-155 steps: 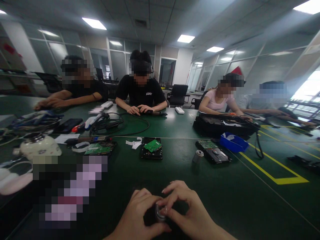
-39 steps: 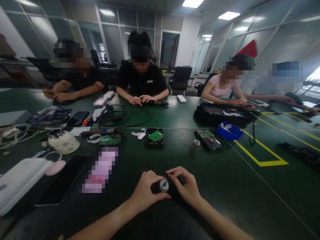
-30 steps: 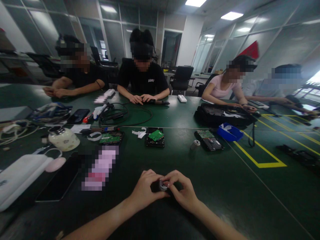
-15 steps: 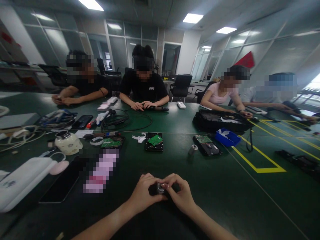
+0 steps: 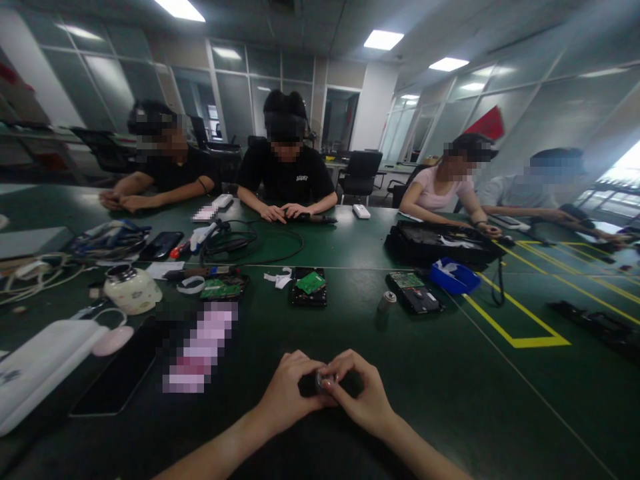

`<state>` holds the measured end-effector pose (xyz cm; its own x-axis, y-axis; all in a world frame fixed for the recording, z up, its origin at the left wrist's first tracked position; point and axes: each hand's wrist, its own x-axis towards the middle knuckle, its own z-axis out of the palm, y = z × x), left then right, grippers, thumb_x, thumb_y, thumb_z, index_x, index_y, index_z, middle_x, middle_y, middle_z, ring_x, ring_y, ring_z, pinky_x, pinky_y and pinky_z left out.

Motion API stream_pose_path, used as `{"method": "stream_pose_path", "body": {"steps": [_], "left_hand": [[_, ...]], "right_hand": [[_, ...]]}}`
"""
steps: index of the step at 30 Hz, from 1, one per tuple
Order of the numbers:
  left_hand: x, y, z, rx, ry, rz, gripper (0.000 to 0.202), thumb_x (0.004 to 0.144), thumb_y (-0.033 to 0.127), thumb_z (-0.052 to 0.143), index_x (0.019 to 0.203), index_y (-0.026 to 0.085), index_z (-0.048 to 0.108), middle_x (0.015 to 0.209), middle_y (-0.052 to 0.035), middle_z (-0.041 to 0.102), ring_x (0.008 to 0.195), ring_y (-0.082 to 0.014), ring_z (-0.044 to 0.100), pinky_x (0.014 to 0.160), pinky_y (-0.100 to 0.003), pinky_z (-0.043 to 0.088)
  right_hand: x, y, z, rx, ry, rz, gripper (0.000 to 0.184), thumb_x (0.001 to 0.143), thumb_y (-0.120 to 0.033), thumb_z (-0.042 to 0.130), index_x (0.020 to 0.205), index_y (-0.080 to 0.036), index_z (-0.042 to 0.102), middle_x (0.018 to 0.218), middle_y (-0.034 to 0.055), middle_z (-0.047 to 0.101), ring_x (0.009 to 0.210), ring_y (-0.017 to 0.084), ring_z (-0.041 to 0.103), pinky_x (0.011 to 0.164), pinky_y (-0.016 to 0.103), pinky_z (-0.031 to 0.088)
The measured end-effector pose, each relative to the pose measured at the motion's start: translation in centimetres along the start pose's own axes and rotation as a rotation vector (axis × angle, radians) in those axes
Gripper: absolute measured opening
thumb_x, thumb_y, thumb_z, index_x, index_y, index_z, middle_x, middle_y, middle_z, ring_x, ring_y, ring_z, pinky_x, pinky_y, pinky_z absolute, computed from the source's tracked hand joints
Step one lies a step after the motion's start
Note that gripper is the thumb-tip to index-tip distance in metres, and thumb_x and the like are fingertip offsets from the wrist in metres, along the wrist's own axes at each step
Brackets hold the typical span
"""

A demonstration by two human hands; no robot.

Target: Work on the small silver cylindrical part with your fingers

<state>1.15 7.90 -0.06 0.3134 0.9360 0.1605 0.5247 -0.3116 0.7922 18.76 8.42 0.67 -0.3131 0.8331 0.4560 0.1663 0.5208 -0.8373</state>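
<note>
My left hand (image 5: 290, 397) and my right hand (image 5: 361, 393) meet low over the green table (image 5: 450, 387), close to its near edge. Between their fingertips sits a small round silver-topped part (image 5: 323, 381) with a dark body. The left fingers curl around its left side, and the right thumb and forefinger pinch its top. Most of the part is hidden by the fingers.
A black phone (image 5: 117, 377) and a white case (image 5: 43, 363) lie to the left. Further back are a cream jar (image 5: 133, 290), opened hard drives with green boards (image 5: 310, 285), a small metal cylinder (image 5: 386, 302), a blue tray (image 5: 454, 277) and cables. Several people sit across the table.
About a second ago my right hand stood slightly apart from the silver part; it has since closed onto it. Both hands have stayed together, and my view has shifted a little.
</note>
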Motion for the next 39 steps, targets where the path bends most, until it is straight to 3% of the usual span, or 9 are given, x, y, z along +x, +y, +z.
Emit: {"method": "stream_pose_path", "body": {"steps": [5, 11, 16, 20, 24, 28, 31, 34, 39], "left_hand": [[0.1, 0.0, -0.1, -0.004, -0.006, 0.009, 0.038, 0.061, 0.044, 0.08, 0.093, 0.026, 0.071, 0.085, -0.0013, 0.069, 0.084, -0.0225, 0.057, 0.076, -0.033, 0.038], [0.1, -0.2, 0.2, -0.018, 0.016, 0.021, 0.027, 0.066, 0.033, 0.078, 0.089, 0.021, 0.07, 0.083, -0.0016, 0.068, 0.08, -0.0211, 0.058, 0.074, -0.032, 0.037], [0.0, -0.1, 0.1, -0.026, 0.002, 0.002, 0.036, 0.06, 0.039, 0.082, 0.091, 0.024, 0.071, 0.085, -0.0002, 0.068, 0.083, -0.0216, 0.058, 0.077, -0.033, 0.037], [0.0, 0.1, -0.2, -0.035, -0.023, 0.001, 0.04, 0.06, 0.046, 0.081, 0.094, 0.027, 0.07, 0.089, -0.0004, 0.068, 0.086, -0.0227, 0.058, 0.079, -0.034, 0.037], [0.1, 0.1, -0.2, -0.021, -0.033, -0.007, 0.039, 0.061, 0.046, 0.079, 0.094, 0.027, 0.07, 0.089, -0.0017, 0.068, 0.087, -0.0238, 0.058, 0.082, -0.037, 0.037], [0.1, 0.0, -0.1, -0.018, -0.04, -0.004, 0.039, 0.062, 0.04, 0.08, 0.097, 0.028, 0.069, 0.092, -0.002, 0.067, 0.089, -0.0244, 0.058, 0.084, -0.039, 0.038], [0.0, 0.2, -0.2, -0.02, -0.033, 0.013, 0.04, 0.064, 0.035, 0.079, 0.101, 0.027, 0.067, 0.095, -0.0029, 0.067, 0.092, -0.0245, 0.057, 0.086, -0.039, 0.038], [-0.1, 0.5, -0.4, -0.032, -0.037, 0.056, 0.036, 0.069, 0.033, 0.076, 0.102, 0.025, 0.066, 0.097, -0.0035, 0.067, 0.093, -0.0239, 0.058, 0.086, -0.038, 0.039], [-0.2, 0.5, -0.6, -0.04, -0.046, 0.082, 0.031, 0.072, 0.029, 0.072, 0.101, 0.025, 0.065, 0.097, -0.0031, 0.068, 0.094, -0.024, 0.058, 0.09, -0.041, 0.036]], "right_hand": [[0.1, -0.2, -0.5, 0.001, 0.102, -0.01, 0.011, 0.082, -0.021, 0.06, 0.08, -0.022, 0.049, 0.076, 0.0021, 0.059, 0.072, 0.017, 0.061, 0.067, 0.031, 0.05], [0.2, -0.9, 0.2, -0.067, -0.036, -0.02, 0.011, 0.079, -0.018, 0.064, 0.078, -0.022, 0.054, 0.085, 0.0049, 0.068, 0.083, 0.019, 0.064, 0.078, 0.035, 0.05], [1.4, -0.7, -0.7, -0.042, 0.077, 0.037, 0.016, 0.079, -0.022, 0.066, 0.069, -0.021, 0.054, 0.077, 0.0033, 0.069, 0.078, 0.019, 0.067, 0.073, 0.032, 0.052], [3.0, 2.1, -3.6, -0.105, 0.234, 0.114, 0.02, 0.076, -0.033, 0.069, 0.071, -0.021, 0.054, 0.079, 0.0051, 0.07, 0.083, 0.022, 0.069, 0.078, 0.036, 0.053], [3.0, 5.8, -5.6, -0.234, 0.15, 0.172, 0.02, 0.075, -0.037, 0.069, 0.074, -0.02, 0.06, 0.084, 0.0064, 0.069, 0.084, 0.024, 0.069, 0.08, 0.039, 0.054], [2.2, 7.2, -5.8, -0.318, 0.077, 0.166, 0.012, 0.076, -0.032, 0.068, 0.08, -0.022, 0.064, 0.089, 0.0067, 0.07, 0.094, 0.025, 0.066, 0.086, 0.042, 0.051], [2.1, 7.0, -5.7, -0.354, 0.06, 0.159, 0.009, 0.076, -0.027, 0.068, 0.083, -0.022, 0.065, 0.093, 0.0071, 0.071, 0.102, 0.026, 0.062, 0.09, 0.045, 0.047], [2.4, 6.4, -5.7, -0.331, 0.077, 0.191, 0.007, 0.077, -0.028, 0.067, 0.078, -0.021, 0.065, 0.087, 0.0068, 0.072, 0.095, 0.026, 0.065, 0.087, 0.045, 0.048], [2.5, 2.7, -3.9, -0.116, 0.128, 0.174, 0.012, 0.078, -0.027, 0.067, 0.072, -0.02, 0.06, 0.082, 0.0051, 0.07, 0.087, 0.022, 0.067, 0.082, 0.037, 0.051]]}}
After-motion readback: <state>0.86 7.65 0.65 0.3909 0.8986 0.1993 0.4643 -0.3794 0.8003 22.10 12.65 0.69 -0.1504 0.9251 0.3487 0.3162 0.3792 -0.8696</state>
